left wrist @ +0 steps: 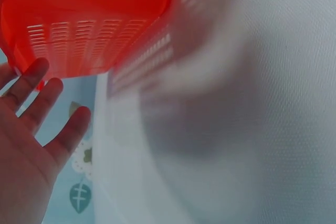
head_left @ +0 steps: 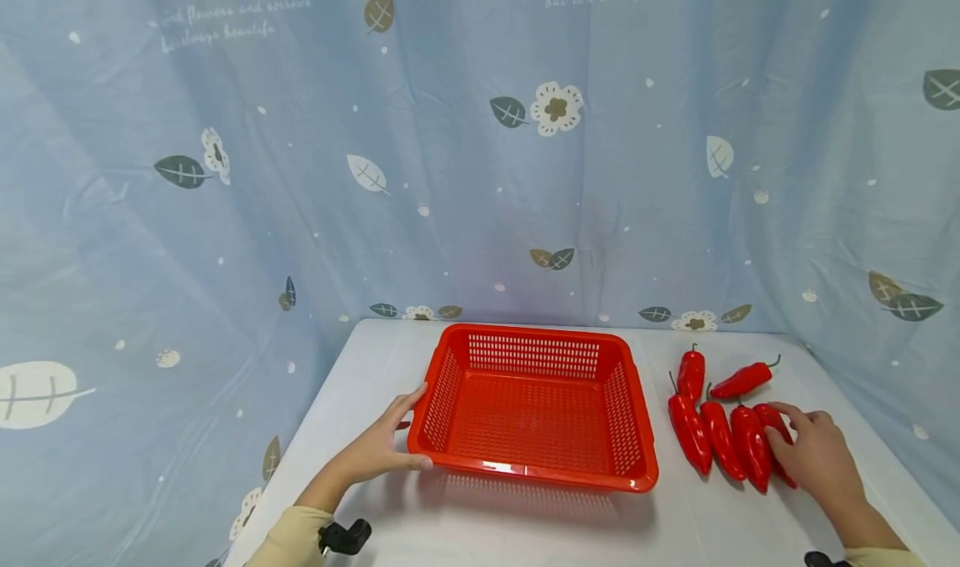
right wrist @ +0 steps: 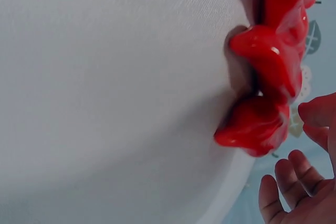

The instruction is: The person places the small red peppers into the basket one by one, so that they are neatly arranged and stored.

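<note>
A red plastic basket (head_left: 528,421) with slotted walls stands on the white table. At its left end is my left hand (head_left: 378,450), fingers along the left rim and thumb near the front left corner. In the left wrist view the fingers (left wrist: 65,137) are spread, their tips close to the basket wall. Several glossy red peppers (head_left: 750,446) lie in a group right of the basket. My right hand (head_left: 821,459) reaches over the rightmost pepper (head_left: 772,421), its fingers loosely bent. In the right wrist view a gap shows between its fingertips (right wrist: 310,111) and the nearest pepper (right wrist: 254,124).
A white cloth covers the table (head_left: 375,358). Behind and to the sides hangs a blue curtain (head_left: 450,200) with leaf and flower prints. One pepper (head_left: 746,379) lies slanted behind the front row, its stem pointing right.
</note>
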### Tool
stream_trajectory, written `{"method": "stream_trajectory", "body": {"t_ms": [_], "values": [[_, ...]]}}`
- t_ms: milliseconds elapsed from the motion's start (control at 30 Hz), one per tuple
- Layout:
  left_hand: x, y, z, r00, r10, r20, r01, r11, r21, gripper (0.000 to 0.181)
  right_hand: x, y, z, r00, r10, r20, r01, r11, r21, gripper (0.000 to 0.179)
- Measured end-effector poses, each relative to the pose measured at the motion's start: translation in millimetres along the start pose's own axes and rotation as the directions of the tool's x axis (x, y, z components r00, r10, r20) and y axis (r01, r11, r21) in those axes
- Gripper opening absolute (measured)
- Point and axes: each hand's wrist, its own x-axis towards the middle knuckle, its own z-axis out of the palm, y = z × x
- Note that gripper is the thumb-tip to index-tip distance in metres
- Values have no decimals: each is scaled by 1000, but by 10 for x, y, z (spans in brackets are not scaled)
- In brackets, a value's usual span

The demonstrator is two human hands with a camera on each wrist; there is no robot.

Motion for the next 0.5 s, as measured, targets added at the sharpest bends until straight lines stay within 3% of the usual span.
{"method": "stream_trajectory", "body": {"t_ms": [300,500], "values": [[0,5,24,1000,2,-21,-1,1000,19,114,29,150,75,995,48,82,-53,997,58,65],[-4,1,55,999,18,-30,-17,1000,18,113,85,225,87,988,36,147,-52,993,106,66]]}}
